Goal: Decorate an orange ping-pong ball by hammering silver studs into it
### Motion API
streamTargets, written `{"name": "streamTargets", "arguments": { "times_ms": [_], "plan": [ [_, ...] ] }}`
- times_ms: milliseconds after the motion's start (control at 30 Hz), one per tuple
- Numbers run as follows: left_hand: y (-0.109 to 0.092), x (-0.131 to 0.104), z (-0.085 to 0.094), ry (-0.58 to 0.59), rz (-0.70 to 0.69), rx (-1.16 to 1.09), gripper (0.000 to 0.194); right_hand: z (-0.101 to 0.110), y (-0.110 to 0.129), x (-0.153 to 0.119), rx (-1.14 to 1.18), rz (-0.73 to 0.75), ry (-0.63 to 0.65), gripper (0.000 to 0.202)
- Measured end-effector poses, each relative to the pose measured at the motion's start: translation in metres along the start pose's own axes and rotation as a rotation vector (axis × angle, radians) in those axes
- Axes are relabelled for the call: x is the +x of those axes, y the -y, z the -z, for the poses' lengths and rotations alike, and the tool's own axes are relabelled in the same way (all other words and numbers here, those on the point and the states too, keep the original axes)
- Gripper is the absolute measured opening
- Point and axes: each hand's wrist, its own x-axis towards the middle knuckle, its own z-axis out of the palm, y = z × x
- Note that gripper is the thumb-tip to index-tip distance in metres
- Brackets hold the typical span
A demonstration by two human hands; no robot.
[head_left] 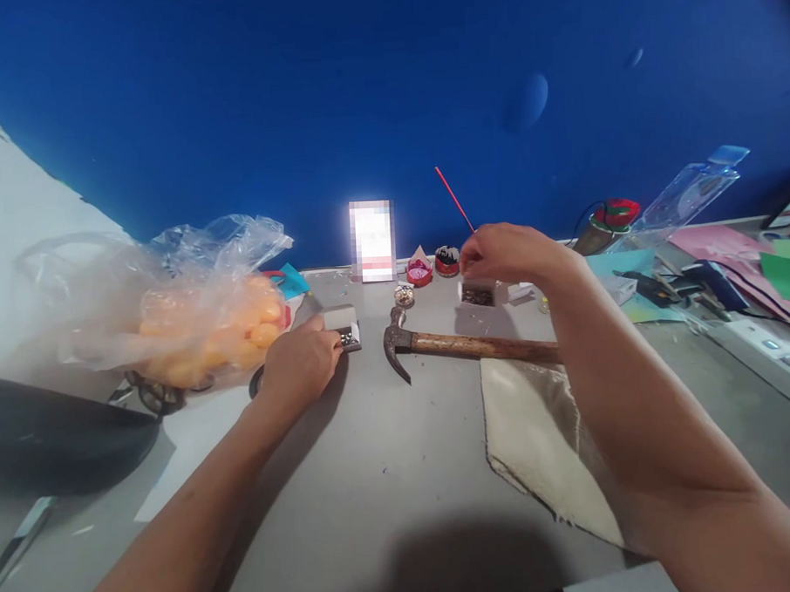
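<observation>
Touching a small open box (342,317) — left hand (299,359).

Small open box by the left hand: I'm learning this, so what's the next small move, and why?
Perhaps the left hand should lift a shiny piece from the small open box: the hand is at its edge, and such pieces lie exposed.

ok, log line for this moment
left hand: holding open box | right hand: apparently holding red stick | hammer: lying on table
</observation>
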Motion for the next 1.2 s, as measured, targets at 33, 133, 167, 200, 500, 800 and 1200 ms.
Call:
{"name": "streamTargets", "arguments": {
  "times_ms": [33, 133, 167, 200, 500, 800, 1200],
  "plan": [
    [0.001, 0.000, 0.000, -0.010, -0.001, 0.014, 0.039, 0.005, 0.012, 0.005, 0.020, 0.043, 0.015, 0.019],
    [0.004, 0.001, -0.001, -0.046, 0.010, 0.045, 0.043, 0.011, 0.051, 0.024, 0.030, 0.180, 0.037, 0.022],
    [0.006, 0.002, -0.002, -0.053, 0.014, 0.048, 0.043, 0.010, 0.065, 0.030, 0.014, 0.214, 0.041, 0.024],
    [0.007, 0.003, -0.002, -0.057, 0.016, 0.050, 0.042, 0.008, 0.079, 0.037, -0.001, 0.267, 0.033, 0.027],
    [0.012, 0.003, 0.000, -0.052, 0.062, -0.026, 0.041, -0.033, 0.162, 0.084, -0.030, 0.447, -0.020, 0.038],
    [0.040, 0.004, 0.019, -0.110, 0.191, -0.137, 0.031, -0.028, 0.131, 0.044, 0.045, 0.322, -0.190, 0.026],
    [0.024, 0.040, 0.013, 0.094, -0.092, 0.019, 0.024, -0.073, 0.103, -0.028, 0.002, 0.297, -0.011, 0.030]
  ]
}}
